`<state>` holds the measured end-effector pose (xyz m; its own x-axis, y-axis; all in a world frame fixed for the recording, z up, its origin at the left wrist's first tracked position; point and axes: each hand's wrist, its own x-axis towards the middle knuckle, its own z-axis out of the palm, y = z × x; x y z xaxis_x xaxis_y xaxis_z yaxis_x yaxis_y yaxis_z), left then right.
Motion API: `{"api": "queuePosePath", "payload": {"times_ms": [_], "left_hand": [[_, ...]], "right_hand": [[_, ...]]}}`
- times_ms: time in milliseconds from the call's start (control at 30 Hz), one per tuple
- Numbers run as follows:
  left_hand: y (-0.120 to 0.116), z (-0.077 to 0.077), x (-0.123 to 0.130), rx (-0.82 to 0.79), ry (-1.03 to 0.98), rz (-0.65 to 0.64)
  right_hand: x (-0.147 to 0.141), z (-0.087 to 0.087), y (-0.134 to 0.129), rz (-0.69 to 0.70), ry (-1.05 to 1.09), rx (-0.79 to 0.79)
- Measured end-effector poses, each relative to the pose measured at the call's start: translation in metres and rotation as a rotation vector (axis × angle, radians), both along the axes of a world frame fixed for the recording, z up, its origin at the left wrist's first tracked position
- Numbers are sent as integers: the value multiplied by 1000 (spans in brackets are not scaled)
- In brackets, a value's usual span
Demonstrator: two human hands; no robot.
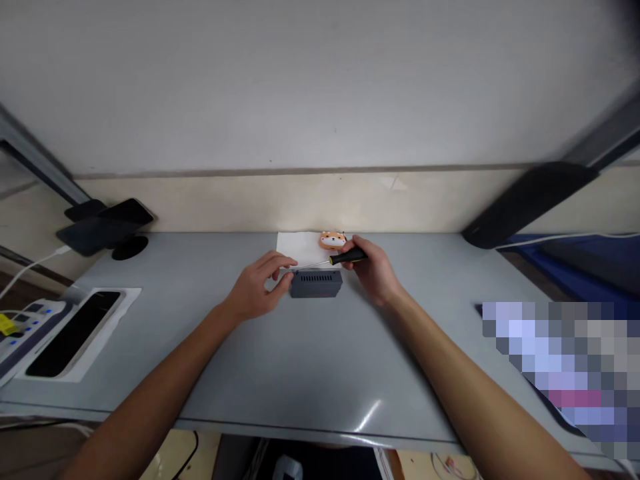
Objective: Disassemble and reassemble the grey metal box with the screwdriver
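Observation:
A small dark grey box [316, 287] with a row of slots along its top stands on the grey desk. My left hand [257, 287] is at its left end, thumb against the side and fingers curled by the top corner, gripping that end. In my right hand [373, 270] is a screwdriver [350, 256] with a black and yellow handle. Its thin shaft slants left over the box, and the tip comes to the top left corner, close to my left fingertips. Whether a screw sits under the tip is too small to tell.
Behind the box lie a white paper sheet [300, 245] and an orange animal-face case [333, 240]. A phone [75, 333] rests on white paper at left, beside a power strip [33, 333]. Another phone on a stand [107, 223] is back left; a black panel [530, 203] leans back right.

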<state>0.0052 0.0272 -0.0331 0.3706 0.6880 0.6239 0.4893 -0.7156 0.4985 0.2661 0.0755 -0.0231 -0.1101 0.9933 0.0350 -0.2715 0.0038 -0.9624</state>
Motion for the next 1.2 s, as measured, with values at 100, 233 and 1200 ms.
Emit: {"api": "queuePosePath", "payload": {"times_ms": [100, 233, 1200], "left_hand": [[0, 0, 0, -11, 12, -2], [0, -1, -1, -40, 33, -4], [3, -1, -3, -1, -2, -56]], "right_hand": [[0, 2, -2, 11, -36, 18], [1, 4, -2, 0, -35, 2], [3, 5, -1, -11, -36, -9]]}}
